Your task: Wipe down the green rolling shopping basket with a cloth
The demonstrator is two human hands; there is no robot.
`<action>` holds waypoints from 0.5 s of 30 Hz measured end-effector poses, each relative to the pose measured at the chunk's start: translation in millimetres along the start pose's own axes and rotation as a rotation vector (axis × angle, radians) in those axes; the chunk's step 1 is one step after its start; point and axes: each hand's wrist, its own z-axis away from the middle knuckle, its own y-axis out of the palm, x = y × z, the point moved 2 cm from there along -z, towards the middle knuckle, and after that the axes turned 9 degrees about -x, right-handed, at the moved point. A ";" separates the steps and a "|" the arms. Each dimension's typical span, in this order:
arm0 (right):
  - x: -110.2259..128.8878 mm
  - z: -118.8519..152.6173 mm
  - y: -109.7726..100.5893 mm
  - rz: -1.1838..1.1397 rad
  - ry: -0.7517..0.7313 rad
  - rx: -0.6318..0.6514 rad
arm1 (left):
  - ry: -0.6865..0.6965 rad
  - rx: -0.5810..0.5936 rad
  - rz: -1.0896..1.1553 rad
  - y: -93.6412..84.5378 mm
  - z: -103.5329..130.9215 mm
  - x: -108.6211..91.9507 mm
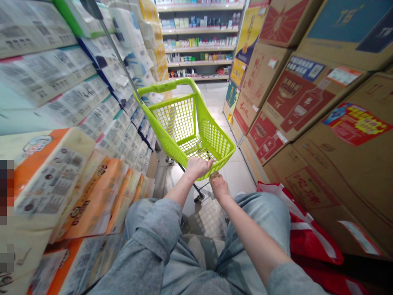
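Note:
A lime-green shopping cart basket (215, 133) with lattice sides stands before my knees, with nothing seen inside. My left hand (199, 167) is closed in front of its near rim, thumb pointing right; what its fingers hold, if anything, is hidden. Just below and to the right, my right hand (219, 184) is closed too, beside the basket's near lower corner. A small brownish patch shows at its fingers, too unclear to name. The two hands are close together but apart.
Packs of tissue paper (92, 196) are stacked on the left. Cardboard cartons (307, 98) rise on the right, with a red bag (313, 229) below them. Shelves of small goods (199, 49) stand ahead, beyond the tiled floor (215, 88). A metal pole (118, 57) slants behind the cart.

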 end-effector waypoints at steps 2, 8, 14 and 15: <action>-5.4 0.9 -1.9 0.013 0.031 0.017 | -0.008 -0.004 -0.001 0.9 -0.8 -0.5; -35.6 26.5 -7.5 0.031 0.181 0.062 | -0.022 -0.015 0.001 3.2 -2.1 0.3; -36.8 26.0 -13.5 -0.165 0.200 0.002 | -0.016 -0.025 -0.005 3.2 -2.8 -0.8; -32.7 22.1 -13.5 -0.234 0.188 -0.022 | -0.013 -0.027 -0.004 3.3 -2.8 -1.0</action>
